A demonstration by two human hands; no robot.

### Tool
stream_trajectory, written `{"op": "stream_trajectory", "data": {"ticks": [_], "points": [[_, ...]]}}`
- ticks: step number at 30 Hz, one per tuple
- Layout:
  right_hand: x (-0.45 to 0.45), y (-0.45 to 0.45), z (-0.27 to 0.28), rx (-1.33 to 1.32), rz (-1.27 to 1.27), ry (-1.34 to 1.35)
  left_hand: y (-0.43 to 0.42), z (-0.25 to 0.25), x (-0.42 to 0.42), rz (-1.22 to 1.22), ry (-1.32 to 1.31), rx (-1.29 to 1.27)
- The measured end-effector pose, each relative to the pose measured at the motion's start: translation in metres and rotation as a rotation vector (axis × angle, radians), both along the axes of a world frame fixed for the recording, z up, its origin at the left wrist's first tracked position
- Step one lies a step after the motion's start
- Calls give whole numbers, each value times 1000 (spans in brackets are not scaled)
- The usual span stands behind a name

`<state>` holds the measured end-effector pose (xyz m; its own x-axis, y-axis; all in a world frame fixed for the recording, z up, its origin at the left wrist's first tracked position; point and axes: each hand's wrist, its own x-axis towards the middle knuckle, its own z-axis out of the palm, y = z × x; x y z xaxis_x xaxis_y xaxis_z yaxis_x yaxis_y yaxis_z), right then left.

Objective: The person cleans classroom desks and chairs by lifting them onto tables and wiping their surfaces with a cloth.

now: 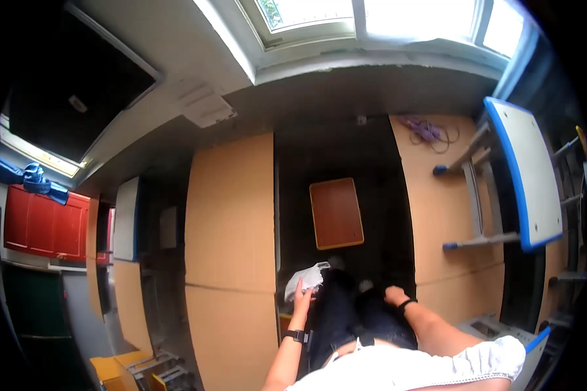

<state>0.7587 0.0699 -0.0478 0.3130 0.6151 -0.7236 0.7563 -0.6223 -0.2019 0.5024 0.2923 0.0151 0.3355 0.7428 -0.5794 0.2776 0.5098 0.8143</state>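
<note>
In the head view my left hand (301,295) grips a crumpled white cloth (304,280) beside the edge of the left wooden desk (231,215). A dark watch is on that wrist. My right hand (395,295) hangs by my right thigh, its fingers curled in, near the edge of the right wooden desk (447,215). Nothing shows in it. On the dark floor ahead of my legs is a stool (337,214) with a red-brown top and yellow rim.
Upturned on the right desk rests a stool with a white, blue-rimmed seat (525,173). A purple cord bundle (427,130) lies at that desk's far end. Windows (417,19) line the far wall. A yellow chair (114,368) stands at lower left, with red cabinets (45,221) beyond.
</note>
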Motion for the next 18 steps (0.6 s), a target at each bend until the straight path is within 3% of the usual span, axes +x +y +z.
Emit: {"op": "stream_trajectory", "data": {"ticks": [2,5,8,9,10,12,15,18], "points": [[34,49,-25,-176,-48,61,60,-19,34,-127,26,-111],[13,55,-31,-278,-153,133,74,-60,31,-1,-98,-323],[38,128,-75,-58,-202,134,141,-138,71,-8,129,-324],[57,163,-123,230,-174,32,170,-227,79,-55,88,-173],[61,166,-126,207,-207,41,173,-243,96,-40,122,-102],[87,230,-175,276,-302,-63,206,-241,138,35,215,68],[117,313,-241,473,-480,-353,277,-209,198,57,78,-176],[159,352,-254,289,-945,406,286,-185,206,70,-34,-473]]}}
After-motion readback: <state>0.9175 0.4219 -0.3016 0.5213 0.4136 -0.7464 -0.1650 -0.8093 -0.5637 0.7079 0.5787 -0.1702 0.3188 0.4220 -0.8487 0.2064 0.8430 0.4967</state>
